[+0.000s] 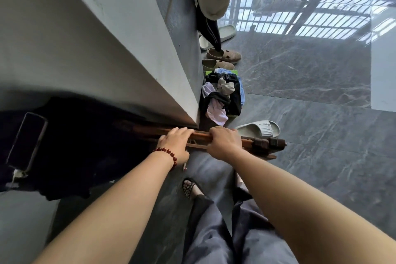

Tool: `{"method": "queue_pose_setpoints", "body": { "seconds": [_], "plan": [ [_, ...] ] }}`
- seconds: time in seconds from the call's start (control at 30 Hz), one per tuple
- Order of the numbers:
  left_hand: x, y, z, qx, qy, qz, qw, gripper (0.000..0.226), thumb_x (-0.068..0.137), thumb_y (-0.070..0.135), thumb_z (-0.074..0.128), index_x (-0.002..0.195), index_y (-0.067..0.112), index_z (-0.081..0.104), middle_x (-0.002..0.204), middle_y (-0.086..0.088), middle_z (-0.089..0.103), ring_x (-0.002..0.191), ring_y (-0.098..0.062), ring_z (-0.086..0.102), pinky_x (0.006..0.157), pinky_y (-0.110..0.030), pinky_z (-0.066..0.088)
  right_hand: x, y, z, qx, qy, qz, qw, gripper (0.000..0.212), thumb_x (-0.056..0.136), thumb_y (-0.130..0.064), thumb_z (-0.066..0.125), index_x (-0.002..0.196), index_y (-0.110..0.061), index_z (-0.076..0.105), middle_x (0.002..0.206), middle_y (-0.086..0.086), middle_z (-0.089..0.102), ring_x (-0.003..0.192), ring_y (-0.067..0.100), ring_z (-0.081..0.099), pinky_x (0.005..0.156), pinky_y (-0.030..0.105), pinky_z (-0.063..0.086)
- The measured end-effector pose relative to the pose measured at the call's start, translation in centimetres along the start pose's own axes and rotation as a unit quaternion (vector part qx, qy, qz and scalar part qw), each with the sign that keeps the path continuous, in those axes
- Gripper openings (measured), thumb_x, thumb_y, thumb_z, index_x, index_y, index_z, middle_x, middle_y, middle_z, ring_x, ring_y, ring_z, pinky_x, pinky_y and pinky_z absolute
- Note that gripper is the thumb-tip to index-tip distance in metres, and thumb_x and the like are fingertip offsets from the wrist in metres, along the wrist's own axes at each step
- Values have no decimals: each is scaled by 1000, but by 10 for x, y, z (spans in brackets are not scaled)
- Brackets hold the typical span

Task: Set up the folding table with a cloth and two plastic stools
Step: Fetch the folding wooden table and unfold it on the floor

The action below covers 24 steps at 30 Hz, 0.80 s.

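The folded wooden table (260, 143) stands on edge against the foot of a grey wall, its brown frame and dark leg ends sticking out to the right. My left hand (174, 143), with a red bead bracelet on the wrist, is closed over the top rail. My right hand (225, 142) grips the same rail just to the right of it. The table's left part is hidden in shadow behind a dark cloth. No stools are in view.
A grey wall corner (175, 83) rises just behind the table. A pile of clothes (222, 94), several shoes and a white slipper (259, 128) lie on the glossy tiled floor (321, 135). A dark cloth with a phone (27, 141) on it lies at left. My sandalled foot (189, 186) is below.
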<state>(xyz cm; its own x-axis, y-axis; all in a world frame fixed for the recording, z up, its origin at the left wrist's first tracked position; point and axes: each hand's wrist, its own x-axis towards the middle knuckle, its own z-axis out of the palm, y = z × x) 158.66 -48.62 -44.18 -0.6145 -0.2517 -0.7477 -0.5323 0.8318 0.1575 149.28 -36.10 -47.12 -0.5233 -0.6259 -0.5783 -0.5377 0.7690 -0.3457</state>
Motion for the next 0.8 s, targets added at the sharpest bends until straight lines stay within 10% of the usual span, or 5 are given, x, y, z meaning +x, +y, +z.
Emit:
{"method": "queue_pose_setpoints", "body": {
  "seconds": [0.53, 0.8],
  "plan": [
    [-17, 71, -23, 178, 37, 54, 982, 30, 90, 19, 50, 119, 19, 50, 122, -6, 58, 117, -27, 51, 104, -42, 34, -80, 58, -63, 3, -36, 67, 997, 31, 77, -40, 54, 100, -25, 67, 105, 4, 68, 102, 27, 60, 77, 29, 41],
    [-43, 100, -34, 85, -34, 40, 995, 29, 86, 45, 53, 103, 23, 63, 111, -4, 64, 103, -27, 61, 84, -36, 48, -84, 86, -92, -95, -142, -27, 985, 26, 79, -40, 63, 96, -20, 65, 95, 4, 65, 92, 27, 62, 72, 30, 46]
  ]
}}
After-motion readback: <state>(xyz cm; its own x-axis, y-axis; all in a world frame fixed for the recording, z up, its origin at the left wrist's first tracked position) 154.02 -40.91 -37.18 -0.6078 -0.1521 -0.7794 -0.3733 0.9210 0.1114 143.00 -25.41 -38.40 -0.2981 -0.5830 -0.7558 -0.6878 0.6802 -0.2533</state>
